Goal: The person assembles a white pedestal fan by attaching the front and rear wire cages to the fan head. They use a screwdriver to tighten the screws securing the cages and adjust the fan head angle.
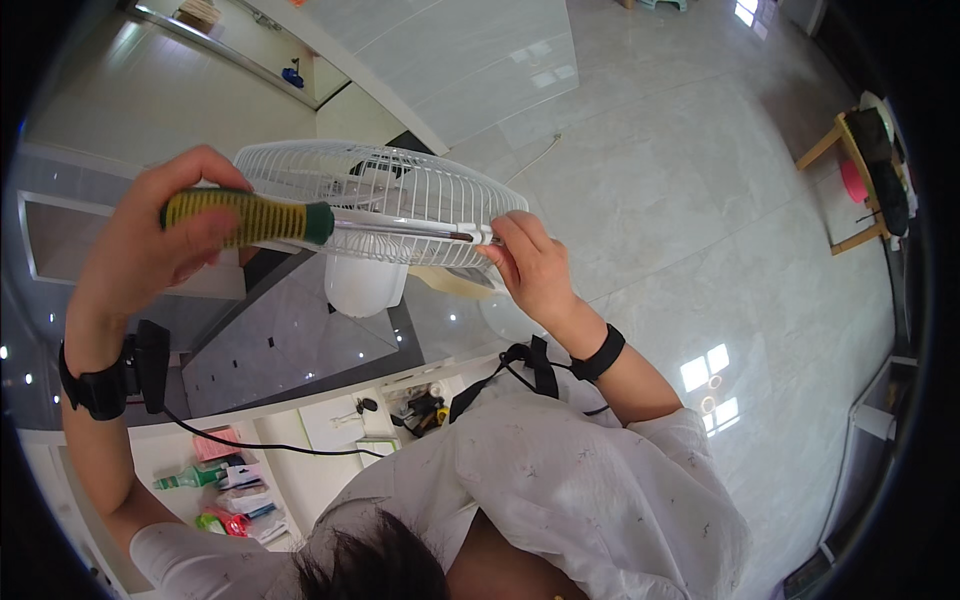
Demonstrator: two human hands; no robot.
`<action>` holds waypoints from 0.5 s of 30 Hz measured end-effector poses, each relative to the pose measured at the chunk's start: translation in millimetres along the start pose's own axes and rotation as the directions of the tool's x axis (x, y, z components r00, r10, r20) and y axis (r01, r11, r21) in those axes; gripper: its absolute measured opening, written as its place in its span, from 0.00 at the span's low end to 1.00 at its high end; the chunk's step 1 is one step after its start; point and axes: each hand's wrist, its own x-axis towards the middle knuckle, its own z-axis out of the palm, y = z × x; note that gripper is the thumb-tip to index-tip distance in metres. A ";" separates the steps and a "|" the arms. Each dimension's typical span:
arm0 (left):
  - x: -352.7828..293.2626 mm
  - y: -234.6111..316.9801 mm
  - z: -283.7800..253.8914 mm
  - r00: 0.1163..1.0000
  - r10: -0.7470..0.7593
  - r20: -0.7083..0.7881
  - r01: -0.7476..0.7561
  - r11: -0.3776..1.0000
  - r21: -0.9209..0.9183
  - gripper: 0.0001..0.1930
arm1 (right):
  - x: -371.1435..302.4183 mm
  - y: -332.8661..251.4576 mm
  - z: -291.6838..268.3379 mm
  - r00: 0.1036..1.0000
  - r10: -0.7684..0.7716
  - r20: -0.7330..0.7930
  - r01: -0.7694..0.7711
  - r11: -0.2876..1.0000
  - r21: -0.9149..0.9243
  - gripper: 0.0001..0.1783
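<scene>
A screwdriver (275, 221) with a yellow and green ribbed handle lies level in my left hand (165, 235), which is closed round the handle. Its metal shaft runs rightward along the rim of a white fan's wire grille (440, 190). The tip reaches a small white clip (476, 234) on that rim. There my right hand (530, 262) pinches the clip's right end between thumb and fingers; whether a screw is between them I cannot tell. Beneath the grille shows the fan's white rounded motor housing (365, 287).
Below the fan, open drawers hold a green bottle (190, 478), packets and black and yellow tools (425, 410). A black cable (270, 446) runs from my left wristband. At the right stands a wooden stool (850, 140) with dark things on it.
</scene>
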 end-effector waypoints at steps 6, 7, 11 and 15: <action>-12.3 15.8 20.8 0.930 0.366 -0.019 -0.346 0.895 0.283 0.18 | 1.9 4.4 -0.8 0.999 0.010 -0.046 -0.010 1.000 -0.009 0.15; -17.2 25.5 22.7 0.995 0.080 -0.068 -0.079 0.997 0.013 0.18 | 2.8 4.7 -1.2 0.998 0.020 -0.055 -0.020 1.000 -0.006 0.15; -8.5 33.9 12.7 0.811 -0.580 0.079 0.565 0.742 -0.361 0.16 | 2.6 2.0 -0.7 1.000 -0.015 -0.026 0.014 0.999 -0.031 0.13; -5.1 11.2 5.2 0.975 -0.222 -0.029 0.223 0.973 0.050 0.17 | -0.2 -0.3 1.3 1.000 -0.029 -0.003 0.029 0.998 -0.050 0.14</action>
